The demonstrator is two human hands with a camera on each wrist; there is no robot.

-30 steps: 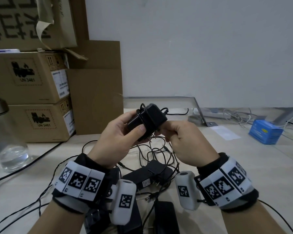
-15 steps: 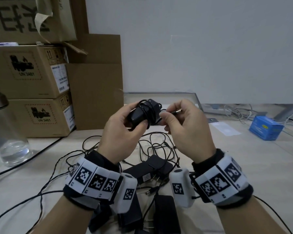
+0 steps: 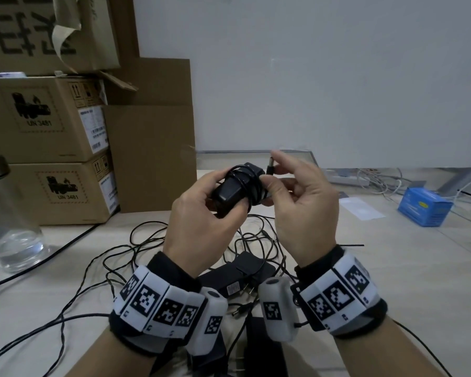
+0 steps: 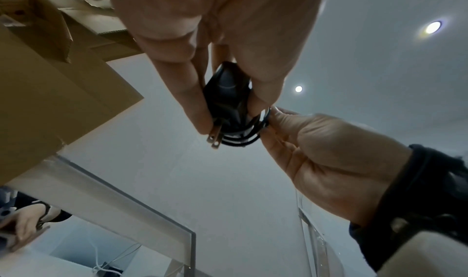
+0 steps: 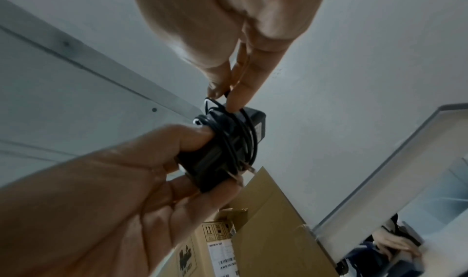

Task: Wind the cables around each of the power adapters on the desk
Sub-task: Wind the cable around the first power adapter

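A black power adapter [image 3: 229, 190] is held up above the desk [image 3: 392, 268], with its thin black cable [image 3: 252, 186] coiled in several turns round the body. My left hand [image 3: 223, 202] grips the adapter between thumb and fingers, and the two metal prongs [image 4: 215, 139] stick out below. My right hand [image 3: 273, 172] pinches the cable's barrel plug [image 3: 269, 167] at the adapter's far end, close against the coil. In the right wrist view the right hand's fingertips [image 5: 234, 103] touch the wound cable [image 5: 238, 139]. Other black adapters [image 3: 245, 270] lie under my wrists among loose tangled cables [image 3: 147, 240].
Stacked cardboard boxes [image 3: 52, 118] stand at the left, with a glass bottle [image 3: 8, 213] in front of them. A blue box [image 3: 424, 206] and white cables [image 3: 375, 183] are at the right back. A glass panel [image 3: 229, 159] stands against the wall.
Both hands have risen a little with the adapter. The right hand came up from beside the adapter, and the free plug end, which stuck out to the right, is now drawn in against the coil.
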